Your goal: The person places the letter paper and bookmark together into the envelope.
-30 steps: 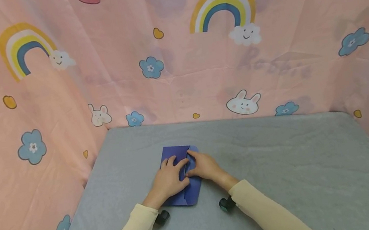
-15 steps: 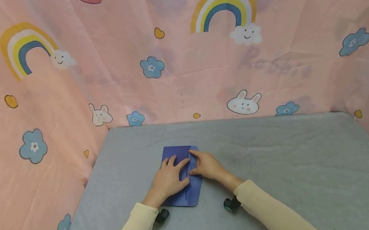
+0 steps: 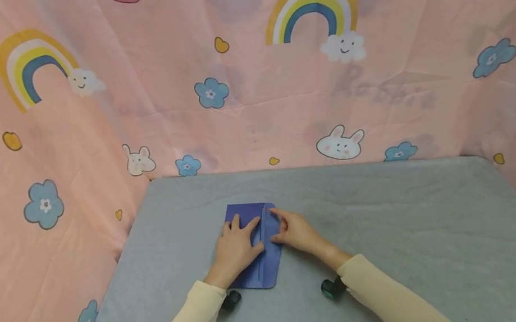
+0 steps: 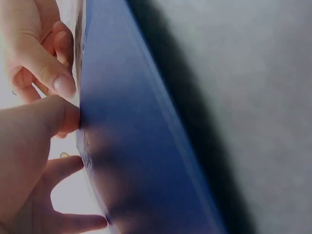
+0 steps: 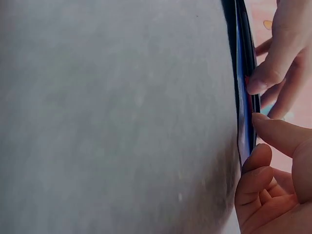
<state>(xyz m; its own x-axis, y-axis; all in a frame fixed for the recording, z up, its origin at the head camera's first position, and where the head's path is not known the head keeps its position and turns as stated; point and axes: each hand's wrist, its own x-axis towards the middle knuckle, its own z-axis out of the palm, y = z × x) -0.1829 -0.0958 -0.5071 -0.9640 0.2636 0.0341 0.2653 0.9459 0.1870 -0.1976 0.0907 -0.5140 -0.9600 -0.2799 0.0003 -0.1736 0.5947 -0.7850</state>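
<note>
A flat blue envelope-like case lies on the grey cloth, with a lighter flap along its right side and a crease between the two. Across its top my left hand rests with spread fingers, thumb and forefinger tips near the crease. My right hand pinches the flap at its outer edge. In the right wrist view the thumb is on the upper side and curled fingers are at the edge below. A small red strip shows within the case's edge. The left wrist view shows its blue side.
The grey cloth covers the table around the case. Pink printed curtains enclose the back and sides. Small black wrist cameras hang under both cream sleeves.
My right hand has moved right, from the crease to the flap's outer edge. The left hand has shifted only slightly; the case stays in nearly the same place.
</note>
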